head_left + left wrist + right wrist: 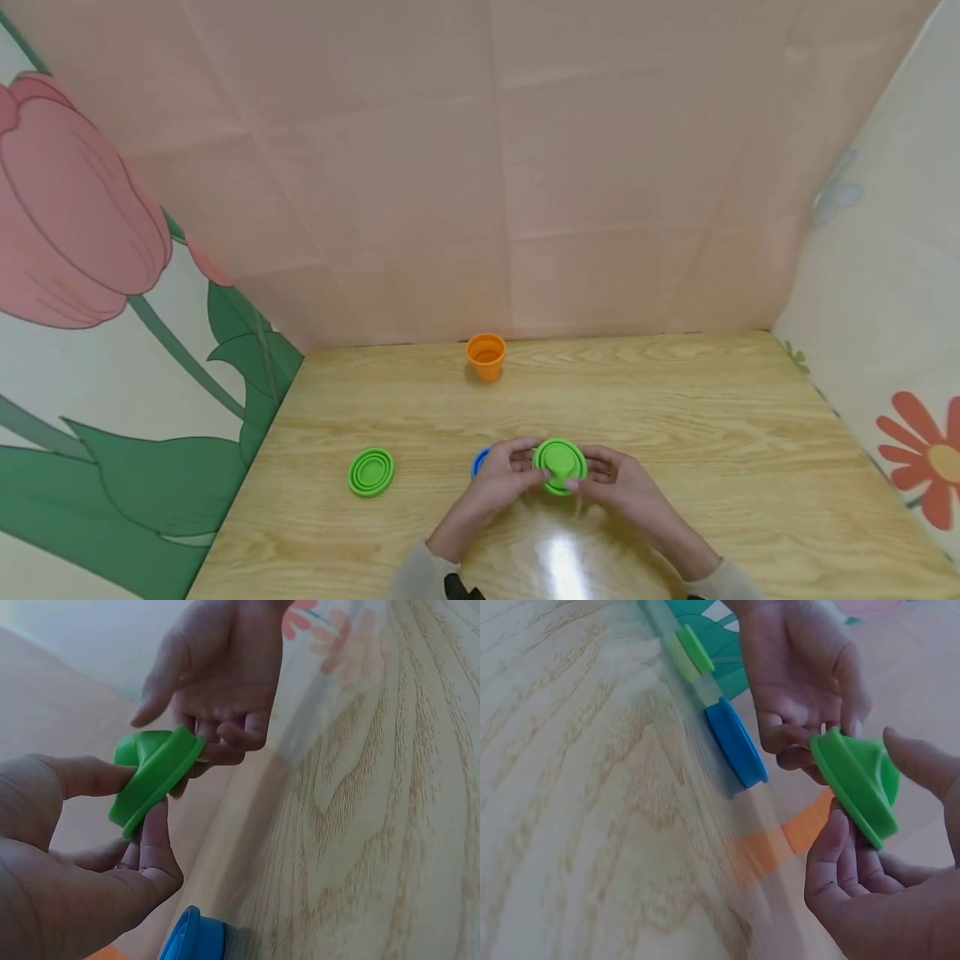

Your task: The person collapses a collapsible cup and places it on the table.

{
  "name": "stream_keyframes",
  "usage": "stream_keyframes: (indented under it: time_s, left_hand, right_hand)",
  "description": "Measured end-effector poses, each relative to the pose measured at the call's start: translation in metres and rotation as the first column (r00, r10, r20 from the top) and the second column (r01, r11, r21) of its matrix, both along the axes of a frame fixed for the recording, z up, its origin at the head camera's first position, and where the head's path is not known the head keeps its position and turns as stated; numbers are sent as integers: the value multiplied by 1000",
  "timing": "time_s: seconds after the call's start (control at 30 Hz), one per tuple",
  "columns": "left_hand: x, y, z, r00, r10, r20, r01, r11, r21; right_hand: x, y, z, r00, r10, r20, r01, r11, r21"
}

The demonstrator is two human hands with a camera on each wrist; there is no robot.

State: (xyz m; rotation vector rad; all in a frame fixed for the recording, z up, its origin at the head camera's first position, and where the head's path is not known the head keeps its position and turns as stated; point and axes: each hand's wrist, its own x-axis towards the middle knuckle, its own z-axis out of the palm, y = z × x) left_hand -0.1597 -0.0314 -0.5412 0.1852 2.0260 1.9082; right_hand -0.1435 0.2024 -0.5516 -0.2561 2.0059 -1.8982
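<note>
A green collapsible cup (560, 457), partly folded with its middle pushed out to one side, is held above the table by both hands. My left hand (501, 479) pinches its rim side, thumb on the raised middle and fingers beneath, as the left wrist view shows. My right hand (900, 892) has its fingers curled under the opposite edge, while its thumb hovers just off the cup in the wrist views. Beside the left hand lies a flattened blue collapsible cup (735, 742), mostly hidden behind that hand in the head view.
Another flattened green collapsible cup (371, 472) lies on the wooden table (675, 400) to the left. An orange cup (486, 357) stands expanded near the back edge. A pink cloth backdrop (420, 183) rises behind, with flower-printed panels (885, 333) at the sides.
</note>
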Motion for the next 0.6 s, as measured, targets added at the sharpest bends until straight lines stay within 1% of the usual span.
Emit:
stream_keyframes:
  time_s: [0.13,0.2,0.27,0.4,0.5,0.6]
  left_hand:
    - [1,3,0,1000,9,-5,-9,1000,1]
    - [2,4,0,1000,18,-5,-18,1000,-5]
    - [4,5,1,1000,23,-6,-23,1000,-17]
    - [6,6,4,999,35,-17,-36,999,-33]
    - [6,7,2,999,46,-29,-46,999,-20]
    - [6,7,0,999,42,-33,-43,999,-27]
  right_hand:
    - [0,-2,0,999,-37,-12,38,999,32]
    - [1,-4,1,997,-71,-19,72,995,62]
    - [3,-7,3,993,-113,-30,116,988,103]
    - [5,-13,9,979,-198,-54,205,961,184]
    - [4,-15,9,971,-228,-68,237,947,218]
    - [3,-15,8,970,-236,-66,245,941,232]
